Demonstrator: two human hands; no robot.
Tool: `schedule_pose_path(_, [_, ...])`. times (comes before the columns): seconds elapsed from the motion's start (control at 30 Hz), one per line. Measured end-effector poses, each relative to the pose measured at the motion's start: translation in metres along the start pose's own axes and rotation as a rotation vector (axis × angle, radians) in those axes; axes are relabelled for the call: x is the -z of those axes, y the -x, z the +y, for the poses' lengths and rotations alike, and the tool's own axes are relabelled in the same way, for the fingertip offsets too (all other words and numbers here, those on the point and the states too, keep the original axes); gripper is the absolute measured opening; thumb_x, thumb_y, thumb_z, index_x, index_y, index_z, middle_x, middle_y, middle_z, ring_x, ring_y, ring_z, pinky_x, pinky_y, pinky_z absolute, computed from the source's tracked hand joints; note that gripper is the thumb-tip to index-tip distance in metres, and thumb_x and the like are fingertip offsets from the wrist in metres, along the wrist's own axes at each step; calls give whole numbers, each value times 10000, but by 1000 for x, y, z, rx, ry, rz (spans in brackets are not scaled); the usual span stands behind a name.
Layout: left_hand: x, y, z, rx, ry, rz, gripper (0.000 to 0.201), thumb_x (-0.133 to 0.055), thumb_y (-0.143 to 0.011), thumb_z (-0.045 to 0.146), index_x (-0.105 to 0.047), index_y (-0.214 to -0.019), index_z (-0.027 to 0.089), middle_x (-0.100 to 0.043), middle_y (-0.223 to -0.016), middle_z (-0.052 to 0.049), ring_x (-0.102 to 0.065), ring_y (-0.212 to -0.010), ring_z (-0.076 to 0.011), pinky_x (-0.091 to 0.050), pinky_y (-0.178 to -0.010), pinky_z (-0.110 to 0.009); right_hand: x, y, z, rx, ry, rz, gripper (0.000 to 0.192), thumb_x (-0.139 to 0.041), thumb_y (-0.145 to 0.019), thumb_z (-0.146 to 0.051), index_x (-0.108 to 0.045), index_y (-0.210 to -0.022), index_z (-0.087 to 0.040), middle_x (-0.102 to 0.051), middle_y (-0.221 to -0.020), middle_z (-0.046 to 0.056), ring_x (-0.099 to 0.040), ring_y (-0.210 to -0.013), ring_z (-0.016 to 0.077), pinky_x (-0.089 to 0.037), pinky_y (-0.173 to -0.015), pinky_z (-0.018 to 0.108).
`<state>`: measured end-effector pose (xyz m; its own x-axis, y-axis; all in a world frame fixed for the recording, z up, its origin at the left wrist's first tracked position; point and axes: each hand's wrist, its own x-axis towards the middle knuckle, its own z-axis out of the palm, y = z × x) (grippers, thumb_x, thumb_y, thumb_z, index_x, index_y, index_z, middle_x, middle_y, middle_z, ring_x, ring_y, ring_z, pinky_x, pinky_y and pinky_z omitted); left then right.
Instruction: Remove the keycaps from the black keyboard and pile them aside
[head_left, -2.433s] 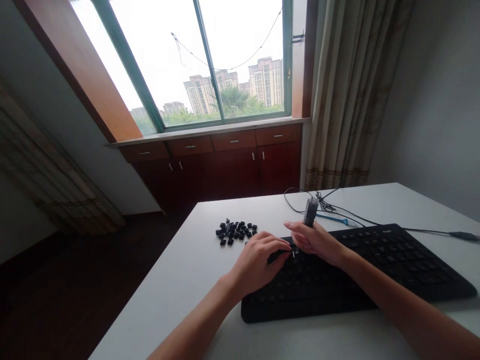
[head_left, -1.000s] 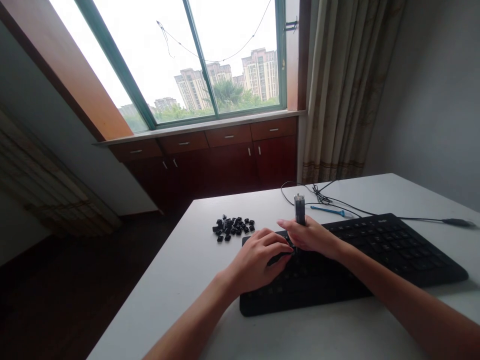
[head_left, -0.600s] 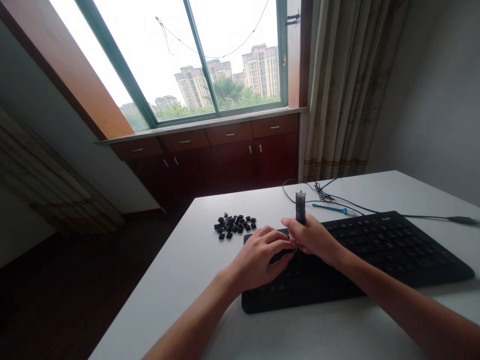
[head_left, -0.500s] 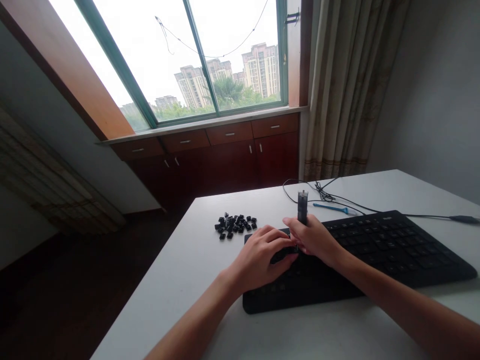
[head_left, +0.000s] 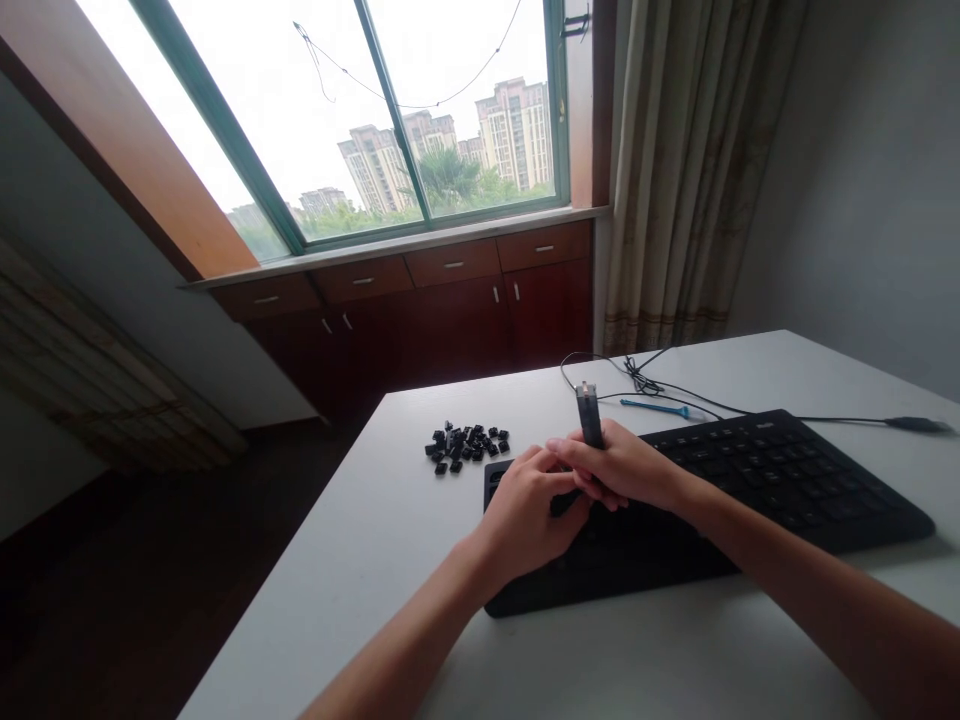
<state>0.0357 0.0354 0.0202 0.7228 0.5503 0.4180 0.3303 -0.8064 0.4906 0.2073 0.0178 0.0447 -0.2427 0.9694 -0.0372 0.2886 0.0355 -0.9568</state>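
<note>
One bare right hand (head_left: 616,468) grips a slim dark tool (head_left: 589,415) over a black plastic keyboard (head_left: 757,472) on the white bench (head_left: 337,570); whether the curled left hand (head_left: 529,515) pinches anything is hidden. Likely prying keys, which calls for steadiness next.

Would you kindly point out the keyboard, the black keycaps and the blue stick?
Keyboard (head_left: 784,480), head view: its right-hand keys.
Black keycaps (head_left: 468,446), head view: middle of the pile.
Blue stick (head_left: 651,406), head view: its shaft.

A full-size black keyboard (head_left: 731,455) lies flat on the white counter (head_left: 360,560), its right part showing rows of keys. Above its left part, a slim dark tool (head_left: 589,418) leans slightly from upright, see-through end up, lower end hidden.
</note>
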Motion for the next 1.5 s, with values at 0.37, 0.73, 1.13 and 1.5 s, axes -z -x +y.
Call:
schedule_pose_path(0.37, [-24,-4,2,-23,-145,-42,512,-499,-940,157,-456,-1450,138,-518,-1476,-157,-418,-1424,-315,-265,-1234,-563,-23,-2,16,228,136,443,420,-591,-893,-370,-468,-537,-185,-487,-490,-16,-470,-473,119,-371,-457,231])
schedule_pose_path(0.73, [-20,-4,6,-52,-176,-129,499,-403,-977,152,-370,-1474,126,-487,-1484,-167,-414,-1431,-270,-286,-1249,-486,-29,2,32,323,-163,464,510,-550,-966,-398,-429,-510,-204,-401,-375,-62,-351,-344,80,-291,-400,242])
schedule_pose_path(1.13, [-17,-2,7,20,-41,-18,425,-525,-926,156,-472,-1348,175,-593,-1330,-133,-550,-1266,-277,-471,-1108,-447,-29,-5,25,259,-438,478,528,-582,-933,-426,-419,-480,-211,-371,-369,-67,-304,-291,59,-215,-302,213])
schedule_pose_path(1.5, [21,6,-20,-38,-121,-77,215,-691,-922,392,-703,-1085,253,-678,-1137,-49,-607,-1070,-229,-524,-947,-388,-16,-9,18,184,-577,596,505,-600,-896,-384,-364,-483,-213,-364,-377,-75,-299,-268,46,-175,-280,192])
